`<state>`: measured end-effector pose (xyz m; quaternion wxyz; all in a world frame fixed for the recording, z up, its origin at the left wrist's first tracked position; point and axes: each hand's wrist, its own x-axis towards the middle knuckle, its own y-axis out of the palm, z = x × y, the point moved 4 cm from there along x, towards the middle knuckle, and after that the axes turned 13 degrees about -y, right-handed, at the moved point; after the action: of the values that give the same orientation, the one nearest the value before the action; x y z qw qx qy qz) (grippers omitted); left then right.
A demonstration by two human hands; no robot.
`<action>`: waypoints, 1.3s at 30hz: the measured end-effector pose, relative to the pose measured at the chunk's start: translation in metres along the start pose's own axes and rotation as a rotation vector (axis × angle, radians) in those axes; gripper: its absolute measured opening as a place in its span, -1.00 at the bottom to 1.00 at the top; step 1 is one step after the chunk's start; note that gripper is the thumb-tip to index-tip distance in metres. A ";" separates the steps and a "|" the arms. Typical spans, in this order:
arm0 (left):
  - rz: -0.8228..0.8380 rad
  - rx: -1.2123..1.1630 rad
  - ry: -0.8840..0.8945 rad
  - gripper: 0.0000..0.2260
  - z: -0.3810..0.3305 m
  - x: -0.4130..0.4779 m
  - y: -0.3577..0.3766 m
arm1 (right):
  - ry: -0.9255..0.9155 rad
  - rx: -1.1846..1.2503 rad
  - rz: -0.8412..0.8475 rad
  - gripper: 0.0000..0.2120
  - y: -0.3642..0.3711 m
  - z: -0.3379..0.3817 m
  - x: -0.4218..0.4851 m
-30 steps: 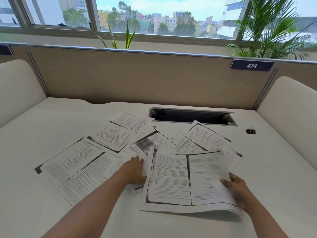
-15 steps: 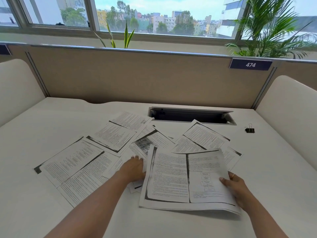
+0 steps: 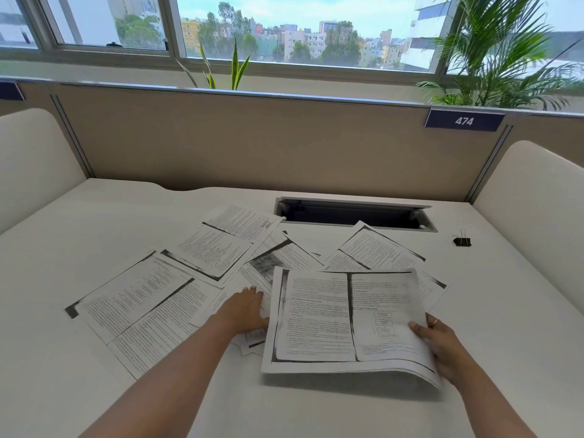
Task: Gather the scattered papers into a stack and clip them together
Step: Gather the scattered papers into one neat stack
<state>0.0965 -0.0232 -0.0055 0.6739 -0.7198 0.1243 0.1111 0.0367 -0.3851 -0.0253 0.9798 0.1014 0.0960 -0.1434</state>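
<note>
- Desk (image 3: 79, 248): white, with the scattered papers (image 3: 142, 311) fanned over its left and middle. They overlap too much for an exact count, but at least six loose sheets show.
- Far left, a large printed sheet lies flat. Two more lie above and to its right, edges overlapping.
- Left hand (image 3: 245, 311): palm down on the loose sheets in the middle, fingers straight and close together, tips touching paper. It grips nothing. Whether the thumb touches the neighbouring bundle cannot be told.
- Bundle (image 3: 344, 317): several sheets together just right of that hand, printed side up. Its near right corner curves up off the desk, and the sheets in it are too tight to count.
- Behind the bundle, two or three further sheets lie flat, near the cable slot (image 3: 354, 213).
- Right hand (image 3: 442, 343): pinches the bundle's right edge, thumb (image 3: 417, 328) on top, the other fingers curled beneath and mostly hidden. One finger wears a ring.
- Binder clip (image 3: 462, 241): one, black, alone on the desk far right, well apart from both hands and every sheet.
- Number plate (image 3: 464, 121): one, reading 474, on the partition above.
</note>
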 end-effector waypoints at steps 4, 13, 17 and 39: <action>0.033 0.003 -0.007 -0.26 0.000 -0.002 0.000 | -0.007 0.041 -0.089 -0.67 -0.004 0.011 0.007; -0.028 0.019 -0.018 -0.56 -0.003 0.000 -0.001 | 0.010 0.202 -0.197 -0.62 0.052 0.007 0.005; -0.059 0.056 -0.020 -0.62 -0.006 -0.001 -0.001 | 0.027 0.164 -0.210 -0.60 0.087 -0.002 0.000; -0.468 -0.589 -0.164 -0.79 0.028 -0.024 -0.034 | -0.044 0.316 -0.316 -0.78 0.093 -0.018 0.006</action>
<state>0.0848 0.0072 0.0326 0.4533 -0.8801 -0.1348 0.0427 0.0675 -0.2953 -0.0284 0.9189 0.2342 0.0658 -0.3106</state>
